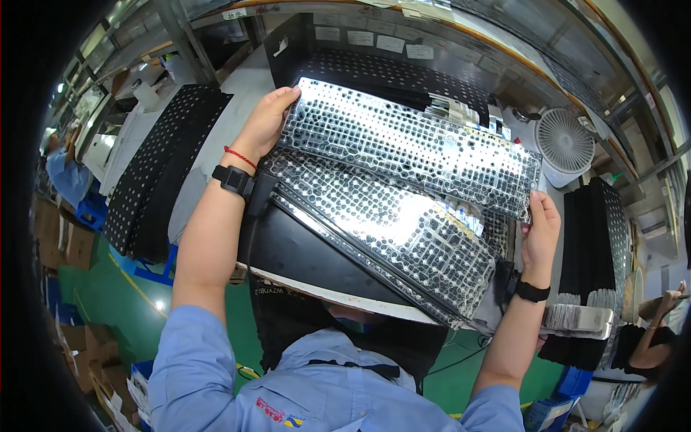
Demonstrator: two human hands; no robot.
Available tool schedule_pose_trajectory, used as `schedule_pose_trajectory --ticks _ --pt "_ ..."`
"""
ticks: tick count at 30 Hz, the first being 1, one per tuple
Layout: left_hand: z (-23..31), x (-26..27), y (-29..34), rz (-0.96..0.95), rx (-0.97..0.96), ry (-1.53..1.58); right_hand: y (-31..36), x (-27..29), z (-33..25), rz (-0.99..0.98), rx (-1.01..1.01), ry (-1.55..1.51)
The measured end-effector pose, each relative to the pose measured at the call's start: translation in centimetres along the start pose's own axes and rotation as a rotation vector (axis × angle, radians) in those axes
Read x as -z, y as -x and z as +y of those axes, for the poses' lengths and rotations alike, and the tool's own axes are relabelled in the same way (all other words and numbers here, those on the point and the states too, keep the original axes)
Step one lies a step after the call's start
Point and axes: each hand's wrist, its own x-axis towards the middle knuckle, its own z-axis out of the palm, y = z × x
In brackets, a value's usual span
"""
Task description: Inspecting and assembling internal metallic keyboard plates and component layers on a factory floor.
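Observation:
A shiny, see-through keyboard membrane sheet (pixel 403 140) with rows of dark rings is stretched out in front of me, tilted down to the right. My left hand (pixel 268 119) pinches its upper left corner. At its lower right corner, my right hand (pixel 541 227) grips the edge between thumb and fingers. Below the raised sheet lie similar dotted membrane sheets (pixel 338 183), slanting across the black work surface (pixel 309 252). Long dark strips (pixel 360 252) run along their near edge. The held sheet covers part of those below.
A white round fan (pixel 565 140) stands at the right. Dark dotted stacks lie on the left bench (pixel 158 165) and at the right (pixel 594 237). A black panel with paper labels (pixel 389 45) rises behind. Co-workers are at the far left (pixel 65 169) and far right (pixel 651 331).

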Motion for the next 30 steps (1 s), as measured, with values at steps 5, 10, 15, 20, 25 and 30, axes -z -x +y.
schedule_pose_trajectory --ticks 5,10,15,20,25,30 --pt "0.0 -0.2 0.1 0.006 0.006 -0.01 -0.2 0.4 0.4 0.027 0.03 -0.014" --pt "0.0 0.0 -0.1 0.032 -0.002 -0.02 0.2 -0.3 -0.2 -0.031 0.021 -0.11" --pt "0.3 0.2 0.0 0.286 -0.448 -0.609 0.4 -0.6 -0.6 -0.068 0.036 -0.163" --pt "4.1 -7.1 5.8 -0.116 -0.825 -1.238 0.4 -0.7 -0.4 -0.109 0.006 -0.177" --pt "2.4 -11.4 8.3 -0.395 -0.849 -1.37 0.3 -0.5 0.0 -0.143 0.024 -0.208" --pt "2.2 -11.6 8.3 -0.358 -0.881 -1.367 0.5 -0.6 -0.4 -0.135 0.033 -0.235"
